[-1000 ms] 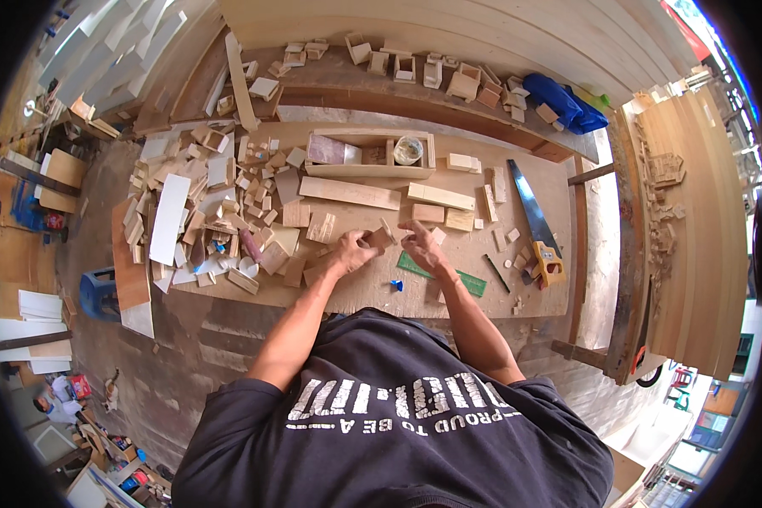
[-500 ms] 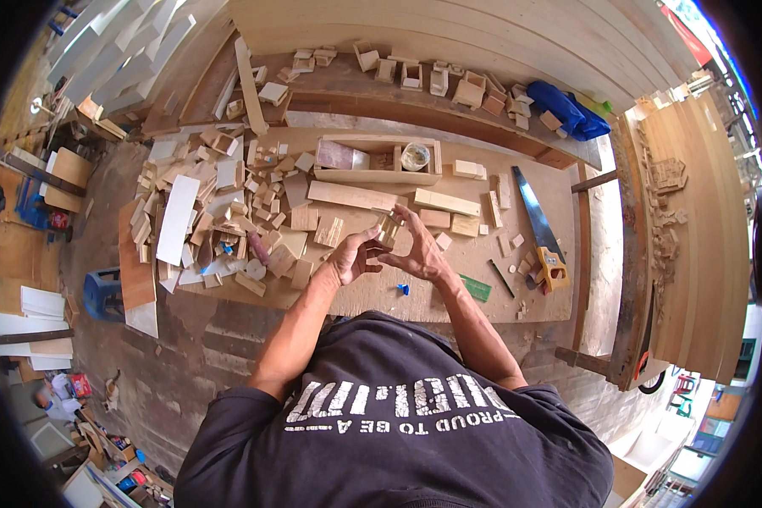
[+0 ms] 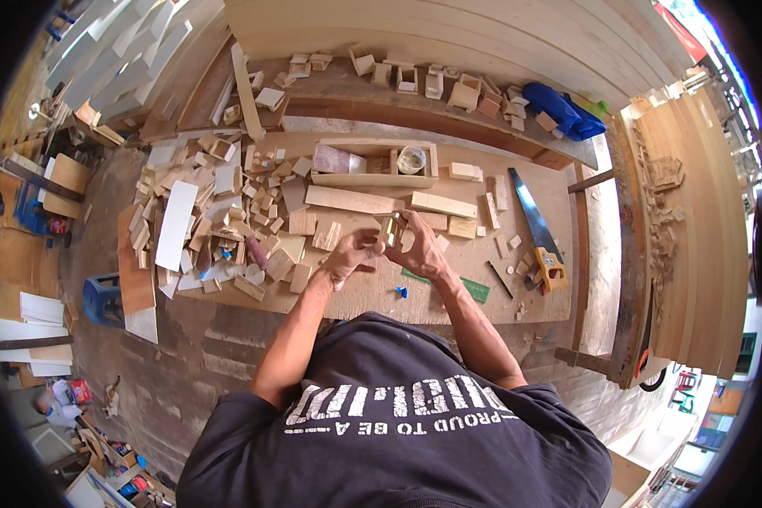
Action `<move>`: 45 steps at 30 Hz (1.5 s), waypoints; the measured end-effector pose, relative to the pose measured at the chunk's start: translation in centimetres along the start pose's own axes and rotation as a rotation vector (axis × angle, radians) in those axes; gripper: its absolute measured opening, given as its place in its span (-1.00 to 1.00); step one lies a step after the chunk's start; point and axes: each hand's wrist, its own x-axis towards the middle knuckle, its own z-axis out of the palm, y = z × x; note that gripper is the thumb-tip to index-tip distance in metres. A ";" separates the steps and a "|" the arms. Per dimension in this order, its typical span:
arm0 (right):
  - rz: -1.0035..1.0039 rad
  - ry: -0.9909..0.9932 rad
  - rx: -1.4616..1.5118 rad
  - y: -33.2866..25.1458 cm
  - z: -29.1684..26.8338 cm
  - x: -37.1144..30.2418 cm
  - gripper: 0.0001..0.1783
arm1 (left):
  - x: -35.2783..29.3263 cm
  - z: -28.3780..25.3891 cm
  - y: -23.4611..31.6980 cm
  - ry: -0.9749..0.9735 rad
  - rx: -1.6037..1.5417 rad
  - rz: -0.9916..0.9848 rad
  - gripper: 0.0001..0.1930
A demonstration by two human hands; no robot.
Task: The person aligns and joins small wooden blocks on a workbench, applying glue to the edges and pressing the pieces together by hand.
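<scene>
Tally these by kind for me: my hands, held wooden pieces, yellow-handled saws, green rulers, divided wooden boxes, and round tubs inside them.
Hands (left hand, right hand): 2
Held wooden piece: 1
Yellow-handled saw: 1
Green ruler: 1
Divided wooden box: 1
Round tub: 1
Total: 7

A yellow-handled saw [image 3: 536, 227] lies on the table [image 3: 516, 310] at right. A jar [image 3: 411, 159] sits in a tray [image 3: 351, 180]. Beyond, a blue bundle [image 3: 560, 111] rests on a shelf [image 3: 339, 81]; at left, a blue stool [image 3: 102, 298].

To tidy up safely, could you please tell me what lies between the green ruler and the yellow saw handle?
The head view shows a dark pencil, then small wood offcuts.
</scene>
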 end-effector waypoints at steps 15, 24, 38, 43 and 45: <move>-0.095 -0.145 -0.052 -4.0 -3.0 0.9 -0.24 | -1.3 0.6 5.6 -0.019 0.596 0.483 -0.22; -0.109 -0.182 -0.007 -4.0 -2.8 1.0 -0.28 | -1.6 0.4 4.6 0.047 0.598 0.427 -0.20; -0.029 0.028 0.203 -2.4 -0.9 1.0 -0.12 | -2.3 0.7 5.1 -0.061 -0.300 0.149 -0.41; -0.158 0.078 0.147 -1.2 0.4 1.1 -0.11 | -1.5 2.0 4.9 0.007 -0.261 0.096 -0.61; -0.186 0.071 0.055 -1.2 0.2 1.0 -0.09 | -1.4 1.9 4.7 0.016 -0.300 0.113 -0.64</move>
